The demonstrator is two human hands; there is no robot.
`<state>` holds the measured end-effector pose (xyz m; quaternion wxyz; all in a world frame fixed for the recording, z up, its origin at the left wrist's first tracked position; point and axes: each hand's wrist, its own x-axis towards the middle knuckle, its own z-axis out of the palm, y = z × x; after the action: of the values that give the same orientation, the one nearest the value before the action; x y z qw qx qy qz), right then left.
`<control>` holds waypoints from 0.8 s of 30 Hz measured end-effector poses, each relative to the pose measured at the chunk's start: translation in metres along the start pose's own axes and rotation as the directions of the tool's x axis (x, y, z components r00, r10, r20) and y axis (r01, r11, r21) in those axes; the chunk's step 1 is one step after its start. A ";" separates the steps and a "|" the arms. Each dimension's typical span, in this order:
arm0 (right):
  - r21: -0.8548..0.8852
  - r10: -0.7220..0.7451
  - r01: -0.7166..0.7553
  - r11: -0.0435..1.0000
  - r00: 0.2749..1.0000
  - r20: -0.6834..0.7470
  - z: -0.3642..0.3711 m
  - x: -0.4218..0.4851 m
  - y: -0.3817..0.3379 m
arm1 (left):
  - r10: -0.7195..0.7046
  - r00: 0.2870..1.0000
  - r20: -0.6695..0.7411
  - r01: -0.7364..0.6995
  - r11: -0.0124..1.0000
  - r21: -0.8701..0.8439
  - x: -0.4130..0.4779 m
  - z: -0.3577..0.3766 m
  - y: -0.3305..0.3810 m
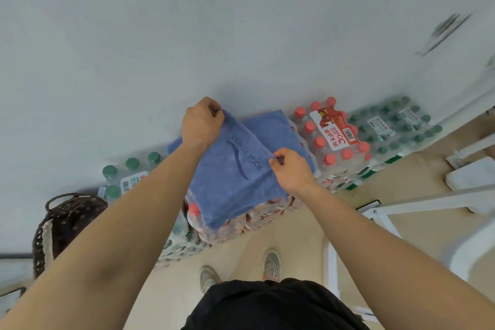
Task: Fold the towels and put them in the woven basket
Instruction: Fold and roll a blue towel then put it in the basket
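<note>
A blue towel (235, 177) with dark lettering lies spread over packs of bottled water against the wall. My left hand (201, 126) pinches its far left corner, lifted off the surface. My right hand (290, 169) pinches the towel's right edge, nearer to me. A second layer of blue towel (273, 126) shows behind, flat on the packs. The dark woven basket (67, 222) with a handle stands on the floor at the lower left, beside the packs.
Shrink-wrapped packs of red-capped bottles (332, 142) and green-capped bottles (396, 128) line the wall to the right; more green-capped bottles (128, 171) sit left. A white frame (428, 203) stands at right. My shoes (270, 265) are on the beige floor.
</note>
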<state>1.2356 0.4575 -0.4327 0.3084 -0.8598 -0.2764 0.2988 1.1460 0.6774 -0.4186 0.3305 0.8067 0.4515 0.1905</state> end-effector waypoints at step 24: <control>-0.432 0.196 -0.200 0.879 0.979 -0.055 -0.066 0.055 0.109 | 0.110 0.972 0.207 -0.155 0.964 0.217 0.043 0.163 0.086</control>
<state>1.3495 0.3979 -0.4858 0.0778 -0.9319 -0.2454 0.2554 1.3189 0.6235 -0.4736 0.2626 0.8828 0.3814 0.0792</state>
